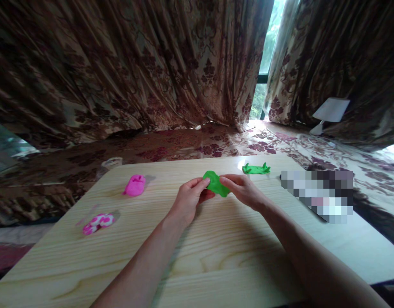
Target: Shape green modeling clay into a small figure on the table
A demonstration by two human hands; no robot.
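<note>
Above the middle of the table, a flattened piece of green modelling clay [215,184] is held between both hands. My left hand [193,191] pinches its left edge, the thumb on top and the fingers beneath. On the other side, my right hand [243,188] grips the right edge between thumb and fingers. Just beyond the right hand lies a green clay shape [256,169] with several small upright prongs at its ends. A pink clay shape [135,185] with a hollow in its top rests to the left. Nearer on the left sits a pink-and-white spotted clay piece [98,223].
The light wooden table [203,256] spans the foreground. A blurred-out, pixelated object [319,194] lies at its right edge. Behind stand a floral-covered ledge [184,143], patterned curtains [145,64] and a white lamp [331,110]. A clear container [113,163] is past the far left corner.
</note>
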